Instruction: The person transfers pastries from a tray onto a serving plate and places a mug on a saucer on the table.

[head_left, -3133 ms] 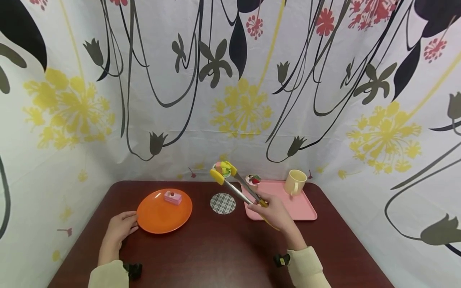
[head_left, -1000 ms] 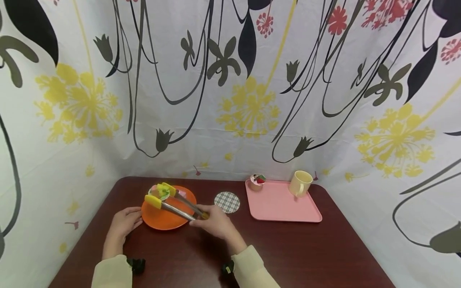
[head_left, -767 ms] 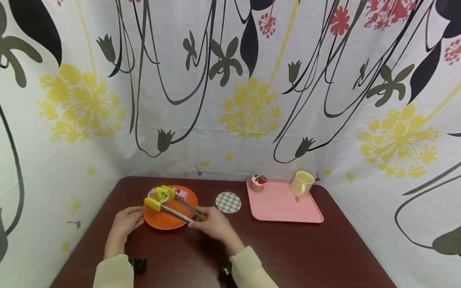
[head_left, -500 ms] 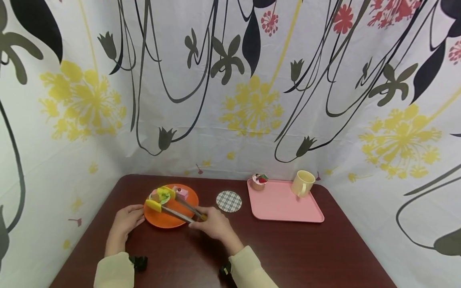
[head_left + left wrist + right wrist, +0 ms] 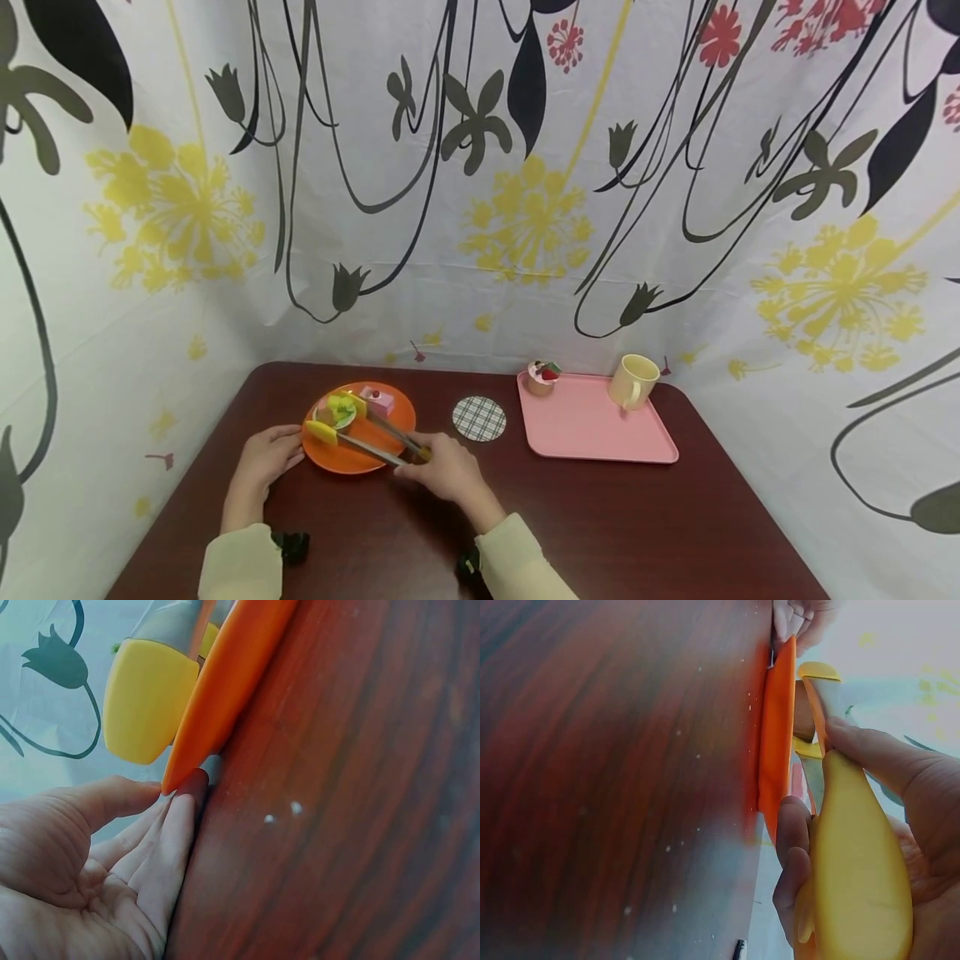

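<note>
Brn tbl | R fingers clamped on tongs | cupcake btwn tips | L fingers pinching plate rim

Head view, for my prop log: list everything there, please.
Wood-grained table: 1, red-brown, lower half
Patterned backdrop: 1, white, behind
Round plate: 1, orange, table's left
Block-shaped cake: 1, pink, on plate
Metal tongs: 1, silver and yellow, over plate
Round cupcake: 1, green and yellow, in tongs
Round plaid coaster: 1, white-and-black, right of plate
Rectangular tray: 1, pink, table's right
Strawberry-topped cupcake: 1, pink, tray's left
Handled mug: 1, pale yellow, tray's right
Sleeves: 2, cream, bottom edge
Wrist devices: 2, dark, near sleeves
Left hand: 1, at plate rim
Right hand: 1, on tongs
</note>
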Available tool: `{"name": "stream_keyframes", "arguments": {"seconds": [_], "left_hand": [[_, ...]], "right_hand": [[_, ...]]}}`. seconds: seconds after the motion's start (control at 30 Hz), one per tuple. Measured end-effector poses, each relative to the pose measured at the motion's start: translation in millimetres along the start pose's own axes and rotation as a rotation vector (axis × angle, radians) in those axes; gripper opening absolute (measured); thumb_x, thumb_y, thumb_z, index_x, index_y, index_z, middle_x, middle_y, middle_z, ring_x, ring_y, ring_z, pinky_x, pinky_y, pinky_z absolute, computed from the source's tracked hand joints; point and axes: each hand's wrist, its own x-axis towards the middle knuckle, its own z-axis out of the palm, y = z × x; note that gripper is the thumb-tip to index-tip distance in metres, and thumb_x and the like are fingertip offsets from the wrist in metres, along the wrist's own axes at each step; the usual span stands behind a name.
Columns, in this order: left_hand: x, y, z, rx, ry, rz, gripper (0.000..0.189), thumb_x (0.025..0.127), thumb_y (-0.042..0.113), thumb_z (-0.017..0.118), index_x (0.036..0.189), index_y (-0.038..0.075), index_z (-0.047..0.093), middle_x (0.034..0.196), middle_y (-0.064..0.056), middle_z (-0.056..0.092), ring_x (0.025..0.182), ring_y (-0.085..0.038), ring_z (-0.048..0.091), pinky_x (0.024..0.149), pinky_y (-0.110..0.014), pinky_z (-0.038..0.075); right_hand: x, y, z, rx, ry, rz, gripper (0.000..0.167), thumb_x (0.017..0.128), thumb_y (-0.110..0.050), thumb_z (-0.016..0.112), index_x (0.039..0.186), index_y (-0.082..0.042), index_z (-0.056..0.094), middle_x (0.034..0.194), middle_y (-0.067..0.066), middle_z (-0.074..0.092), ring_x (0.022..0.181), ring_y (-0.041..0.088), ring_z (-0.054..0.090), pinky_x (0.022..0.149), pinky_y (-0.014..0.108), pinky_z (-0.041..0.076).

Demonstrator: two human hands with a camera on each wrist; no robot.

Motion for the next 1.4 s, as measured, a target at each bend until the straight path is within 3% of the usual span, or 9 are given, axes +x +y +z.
{"name": "stream_keyframes", "arguments": {"seconds": [0.2, 0.57, 0.8, 1.0, 1.27, 1.4], "left_hand": [[0.5, 1.8, 0.8, 0.007, -0.002, 0.003, 0.060, 0.115, 0.028, 0.052, 0.158, -0.012, 0.042, 0.158, -0.036, 0.048, 0.121, -0.022, 0.068, 0.094, -0.026, 0.065], [-1.2, 1.6, 2.2, 0.019, -0.007, 0.011, 0.059, 0.116, 0.029, 0.050, 0.159, -0.011, 0.041, 0.158, -0.036, 0.047, 0.131, -0.033, 0.064, 0.095, -0.026, 0.065], [-1.4, 1.8, 2.9, 0.013, -0.011, 0.018, 0.058, 0.115, 0.025, 0.049, 0.159, -0.011, 0.040, 0.158, -0.036, 0.047, 0.128, -0.030, 0.065, 0.095, -0.026, 0.065], [-0.8, 0.9, 3.3, 0.016, -0.002, 0.011, 0.060, 0.115, 0.026, 0.050, 0.160, -0.011, 0.039, 0.159, -0.037, 0.046, 0.138, -0.040, 0.061, 0.094, -0.026, 0.065], [-0.8, -0.5, 3.3, 0.018, 0.005, 0.018, 0.056, 0.115, 0.024, 0.048, 0.159, -0.011, 0.042, 0.157, -0.036, 0.048, 0.126, -0.027, 0.068, 0.092, -0.024, 0.065], [-0.6, -0.6, 2.6, 0.019, -0.004, 0.016, 0.057, 0.115, 0.025, 0.049, 0.159, -0.010, 0.041, 0.158, -0.036, 0.048, 0.129, -0.031, 0.066, 0.094, -0.025, 0.065]], "right_hand": [[0.7, 1.8, -1.4, 0.016, -0.008, 0.012, 0.059, 0.088, -0.052, 0.087, 0.142, -0.036, 0.072, 0.084, -0.012, 0.067, 0.076, 0.014, 0.059, 0.066, 0.035, 0.045], [-0.3, 3.4, -3.3, 0.027, -0.009, 0.027, 0.060, 0.086, -0.052, 0.089, 0.142, -0.037, 0.072, 0.085, -0.009, 0.066, 0.077, 0.017, 0.059, 0.065, 0.036, 0.043], [-0.9, 4.8, -3.2, 0.058, -0.023, 0.030, 0.063, 0.085, -0.051, 0.090, 0.143, -0.035, 0.071, 0.089, -0.008, 0.068, 0.079, 0.017, 0.059, 0.067, 0.036, 0.044], [-1.5, 3.9, -3.0, 0.080, -0.033, 0.004, 0.067, 0.084, -0.052, 0.091, 0.145, -0.032, 0.070, 0.093, -0.004, 0.071, 0.082, 0.017, 0.060, 0.070, 0.037, 0.045], [-1.5, 4.1, -3.0, 0.096, 0.005, -0.004, 0.067, 0.084, -0.052, 0.090, 0.145, -0.033, 0.070, 0.095, -0.009, 0.070, 0.084, 0.015, 0.060, 0.071, 0.036, 0.046], [-2.7, 2.8, -4.2, 0.098, 0.012, -0.016, 0.067, 0.083, -0.052, 0.091, 0.144, -0.033, 0.070, 0.096, -0.011, 0.071, 0.083, 0.014, 0.060, 0.070, 0.035, 0.046]]}}
